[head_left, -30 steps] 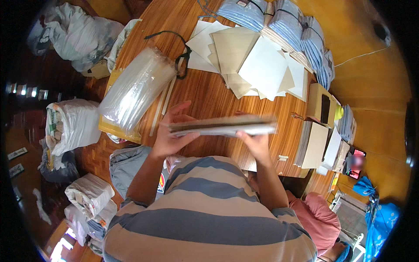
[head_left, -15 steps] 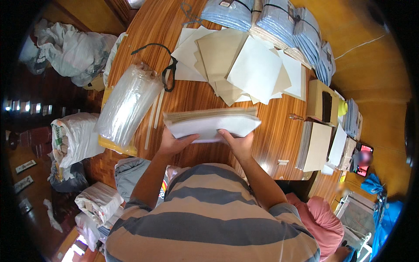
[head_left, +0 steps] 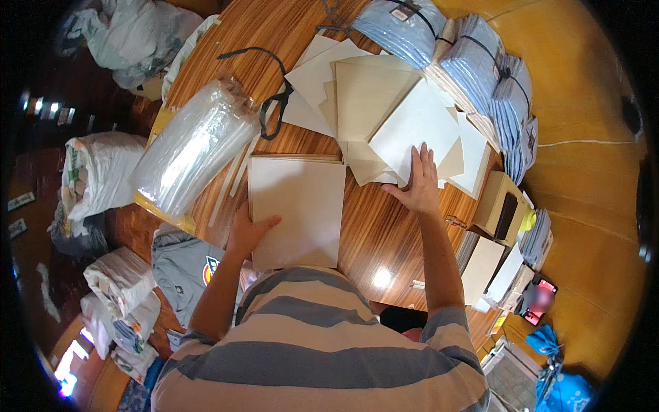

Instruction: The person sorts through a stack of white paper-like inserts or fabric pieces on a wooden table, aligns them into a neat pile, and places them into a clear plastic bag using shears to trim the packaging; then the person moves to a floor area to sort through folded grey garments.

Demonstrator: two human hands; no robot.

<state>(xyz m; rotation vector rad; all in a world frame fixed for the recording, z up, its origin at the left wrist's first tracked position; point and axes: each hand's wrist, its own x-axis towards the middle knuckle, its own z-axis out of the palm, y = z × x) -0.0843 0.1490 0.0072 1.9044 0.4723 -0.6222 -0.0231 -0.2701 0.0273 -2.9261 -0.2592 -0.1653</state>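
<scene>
Left hand [head_left: 247, 235] at the left edge of a stack of cards [head_left: 298, 213], thumb lying over the top card. My other fingers on that side are mostly hidden, so I cannot tell whether they pinch the edge or just rest against it. Stack sits squarish on the wooden table [head_left: 367, 244], directly in front of me, near edge close to my striped shirt [head_left: 316, 364].

Right hand [head_left: 420, 194] palm down, fingers stretched out and thumb spread away from them, nothing clamped. Fingertips over the near part of a white sheet [head_left: 408, 134], uppermost in that part of a fanned, uneven pile. A tan sheet [head_left: 367, 103] lies left of it in the same pile.

Around: clear plastic bags [head_left: 195, 147] bundled on the left, black strap [head_left: 285, 89] just beside them. Blue bundles [head_left: 470, 65] beyond the pile; cardboard box [head_left: 489, 201] to the right.
</scene>
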